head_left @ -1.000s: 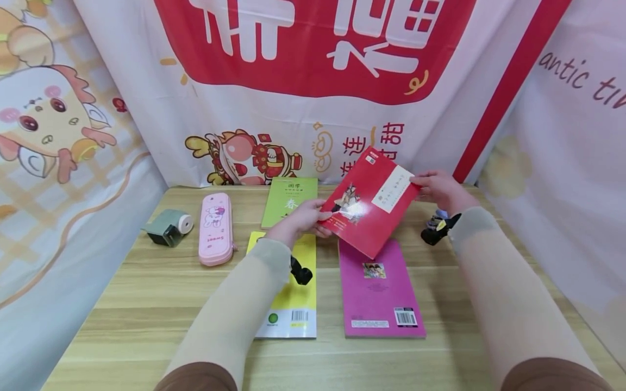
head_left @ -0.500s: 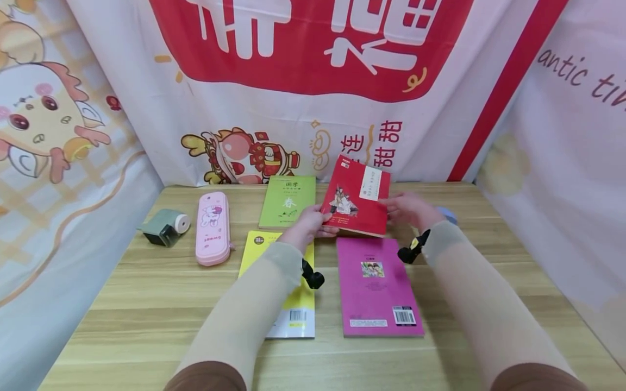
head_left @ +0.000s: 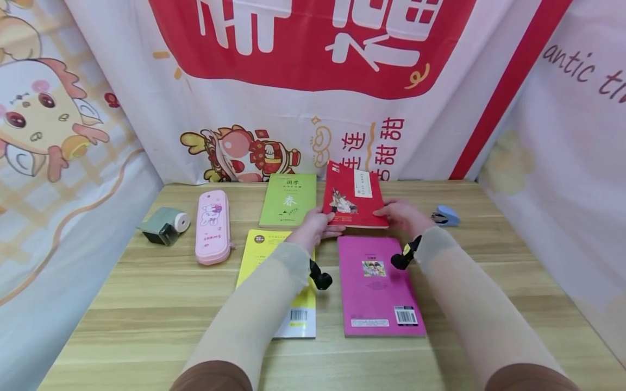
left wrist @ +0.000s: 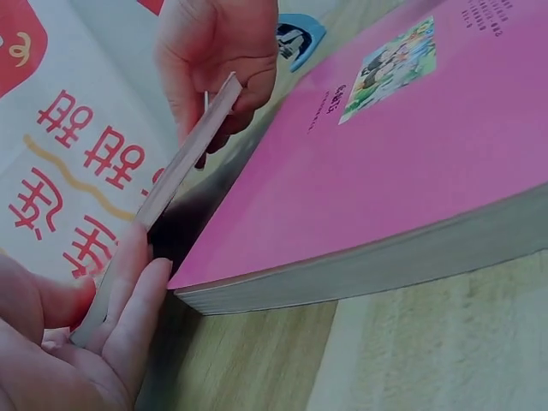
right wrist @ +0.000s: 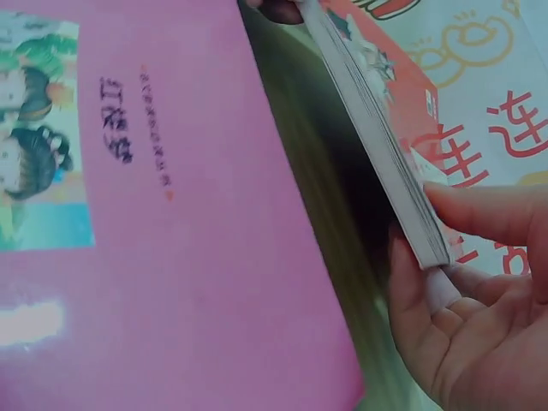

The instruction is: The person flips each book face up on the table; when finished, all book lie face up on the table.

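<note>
A red book [head_left: 353, 198] with a white title panel and a drawn figure is held between both hands, tilted, behind the magenta book [head_left: 376, 293]. My left hand [head_left: 317, 227] pinches its lower left corner, thumb on the cover and fingers beneath. At the lower right corner, my right hand [head_left: 402, 214] grips it the same way. The right wrist view shows the page edge between the thumb and fingers of the right hand [right wrist: 488, 282]. In the left wrist view the left hand [left wrist: 86, 317] holds the near end, and the book's underside faces the table.
Left of the red book lies a green book [head_left: 289, 201], with a yellow book [head_left: 261, 247] in front, partly covered by the left arm. Farther left are a pink pencil case [head_left: 213, 228] and a green-and-white device [head_left: 167, 225]. A blue stapler-like item [head_left: 446, 215] lies right. Printed cloth [head_left: 313, 125] hangs behind.
Both hands have brought the red book left and down toward the table beside the green book. It has turned from slanted to nearly straight, and the blue item at right has come into view.
</note>
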Tool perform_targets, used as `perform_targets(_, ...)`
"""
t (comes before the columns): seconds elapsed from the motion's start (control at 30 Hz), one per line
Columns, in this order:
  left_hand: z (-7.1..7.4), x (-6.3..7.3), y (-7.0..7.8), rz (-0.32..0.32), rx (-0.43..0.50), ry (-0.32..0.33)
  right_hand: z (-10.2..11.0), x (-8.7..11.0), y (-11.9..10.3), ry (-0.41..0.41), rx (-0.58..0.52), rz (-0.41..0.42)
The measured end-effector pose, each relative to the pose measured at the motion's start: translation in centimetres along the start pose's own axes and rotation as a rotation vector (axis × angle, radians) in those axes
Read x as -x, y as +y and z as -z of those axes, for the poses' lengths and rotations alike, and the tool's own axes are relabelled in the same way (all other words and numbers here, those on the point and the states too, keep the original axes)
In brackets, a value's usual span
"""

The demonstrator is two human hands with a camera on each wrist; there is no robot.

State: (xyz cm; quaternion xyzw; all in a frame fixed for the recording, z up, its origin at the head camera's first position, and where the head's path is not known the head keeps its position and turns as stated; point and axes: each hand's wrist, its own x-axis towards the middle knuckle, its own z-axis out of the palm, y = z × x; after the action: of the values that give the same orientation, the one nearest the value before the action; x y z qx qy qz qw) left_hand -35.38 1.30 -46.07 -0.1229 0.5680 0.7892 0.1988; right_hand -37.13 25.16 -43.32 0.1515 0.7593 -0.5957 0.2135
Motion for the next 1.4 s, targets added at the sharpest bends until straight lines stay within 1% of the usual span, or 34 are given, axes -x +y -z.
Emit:
perform_targets(0.07, 0.0, 0.0, 0.0, 0.008, -0.007, -0.004, -0.1, -0.2, 0.2, 0.008, 0.011, 0.022)
perform_targets(0.17, 0.0, 0.0, 0.2, 0.025, -0.057, -0.004, -0.2, -0.5, 0.5, 0.037, 0.065, 0.056)
perform_targets(0.23, 0.1, 0.1, 0.5, 0.028, -0.128, 0.008, -0.2, -0.8, 0.7, 0.058, 0.102, 0.066)
perform_targets(0.4, 0.5, 0.4, 1.0, 0.018, -0.343, 0.046, -0.4, -1.6, 1.1, 0.116, 0.137, 0.049)
perform_targets(0.6, 0.0, 1.6, 1.7, 0.002, -0.537, 0.075, -0.6, -1.9, 1.1, 0.169, 0.221, 0.071)
perform_targets(0.73, -0.6, 2.4, 2.1, -0.015, -0.657, 0.047, -0.7, -1.7, 1.1, 0.192, 0.251, 0.067)
perform_targets(0.8, -0.8, 2.7, 2.2, -0.023, -0.709, 0.029, -0.8, -1.5, 1.1, 0.205, 0.296, 0.074)
perform_targets(0.93, -0.6, 3.4, 2.7, -0.045, -0.791, -0.033, -1.1, -1.0, 0.8, 0.199, 0.363, 0.087)
perform_targets(0.97, -0.4, 3.7, 2.9, -0.054, -0.802, -0.059, -1.2, -0.8, 0.7, 0.198, 0.376, 0.094)
perform_targets(1.07, 0.4, 4.6, 3.8, -0.099, -0.862, -0.122, -1.5, -0.3, 0.1, 0.18, 0.337, 0.103)
perform_targets(1.1, 0.8, 4.9, 4.0, -0.119, -0.887, -0.129, -1.7, -0.2, -0.1, 0.18, 0.317, 0.103)
perform_targets(1.17, 1.8, 5.8, 4.6, -0.149, -0.905, -0.138, -2.0, 0.1, -0.6, 0.171, 0.282, 0.137)
perform_targets(1.2, 2.3, 6.4, 4.7, -0.164, -0.915, -0.135, -2.3, 0.3, -0.9, 0.171, 0.292, 0.162)
perform_targets(1.3, 4.2, 8.3, 4.9, -0.183, -0.909, -0.141, -3.6, 1.1, -1.9, 0.156, 0.4, 0.261)
perform_targets(1.33, 5.0, 9.1, 4.9, -0.183, -0.904, -0.148, -4.2, 1.5, -2.2, 0.145, 0.449, 0.302)
perform_targets(1.4, 6.7, 10.7, 4.8, -0.209, -0.928, -0.156, -5.9, 2.4, -2.7, 0.123, 0.563, 0.379)
